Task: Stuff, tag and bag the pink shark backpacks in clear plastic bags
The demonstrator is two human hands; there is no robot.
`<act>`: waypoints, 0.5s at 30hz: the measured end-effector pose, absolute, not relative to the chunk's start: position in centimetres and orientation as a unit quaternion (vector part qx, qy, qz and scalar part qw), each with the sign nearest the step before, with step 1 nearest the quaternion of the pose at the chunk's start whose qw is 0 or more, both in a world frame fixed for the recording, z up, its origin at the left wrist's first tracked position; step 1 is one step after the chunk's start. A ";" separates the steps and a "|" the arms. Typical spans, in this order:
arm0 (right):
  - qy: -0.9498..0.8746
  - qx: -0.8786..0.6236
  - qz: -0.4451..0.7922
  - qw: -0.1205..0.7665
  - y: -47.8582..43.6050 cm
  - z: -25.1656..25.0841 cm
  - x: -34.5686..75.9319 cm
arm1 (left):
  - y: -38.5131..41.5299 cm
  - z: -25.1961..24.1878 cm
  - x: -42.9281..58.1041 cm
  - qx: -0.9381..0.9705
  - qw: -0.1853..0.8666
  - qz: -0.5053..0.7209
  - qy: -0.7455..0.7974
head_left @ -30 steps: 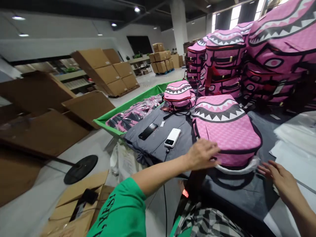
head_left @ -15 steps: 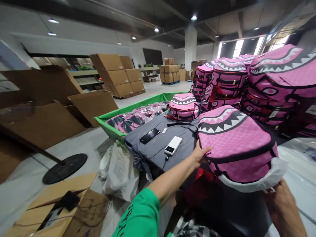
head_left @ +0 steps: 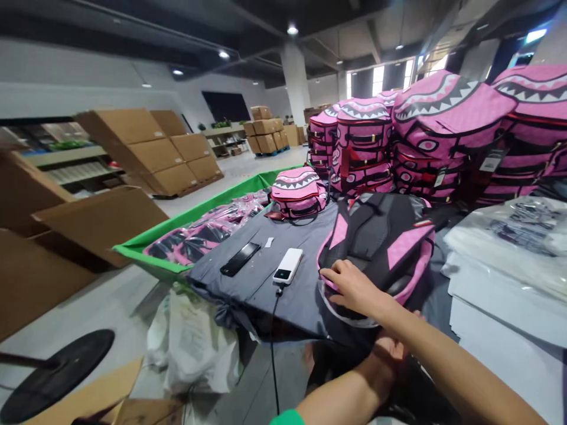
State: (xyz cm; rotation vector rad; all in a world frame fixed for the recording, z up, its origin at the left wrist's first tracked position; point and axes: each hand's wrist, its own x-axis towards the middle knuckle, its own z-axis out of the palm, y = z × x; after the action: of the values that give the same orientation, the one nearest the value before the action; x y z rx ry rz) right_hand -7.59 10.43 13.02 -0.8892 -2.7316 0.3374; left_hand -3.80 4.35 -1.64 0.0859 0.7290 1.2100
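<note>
A pink and black backpack [head_left: 370,227] lies on the grey-covered table with its padded back and straps facing up. A pale plastic bag [head_left: 341,313] is around its near end. My forearms cross. My right hand [head_left: 352,288] is bent over the backpack's near left edge, gripping it there. Below the near edge, my left hand [head_left: 390,347] is turned with its fingers curled; the right forearm partly covers it, and what it holds is hidden. A smaller pink backpack [head_left: 299,192] with a shark-mouth print sits farther back.
Stacked pink backpacks [head_left: 363,141] stand behind. Plastic bags [head_left: 522,236] and white sheets [head_left: 500,342] lie to the right. A phone [head_left: 240,258] and a cabled white power bank [head_left: 289,265] rest on the table [head_left: 261,301]. Left is a green-rimmed bin [head_left: 150,233] of wrapped items.
The backpack has been turned over from its shark-print front to its strap side. My right hand crossed leftward over my left forearm. The view swung right.
</note>
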 end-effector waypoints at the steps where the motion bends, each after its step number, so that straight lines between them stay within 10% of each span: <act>1: -0.929 -0.276 0.164 0.183 10.3 12.4 -6.9 | 4.4 -1.8 -4.2 0.012 0.774 0.542 0.328; 6: -0.807 -0.329 0.136 0.471 9.2 10.6 5.4 | 1.7 -2.6 -8.4 -0.029 0.784 0.494 0.374; 10: -0.710 -0.552 0.089 0.428 5.5 6.8 17.9 | -3.8 -2.8 -15.0 0.197 0.641 0.540 0.509; 15: -0.686 -0.618 0.241 0.297 0.5 1.2 22.2 | -3.6 -1.7 -18.7 0.603 0.152 0.538 0.569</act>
State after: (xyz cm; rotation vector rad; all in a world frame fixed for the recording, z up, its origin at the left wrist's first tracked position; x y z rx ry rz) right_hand 22.18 0.48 1.22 -1.6438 -1.8245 0.6418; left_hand -18.73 -3.60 -1.75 1.7294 1.6336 1.5430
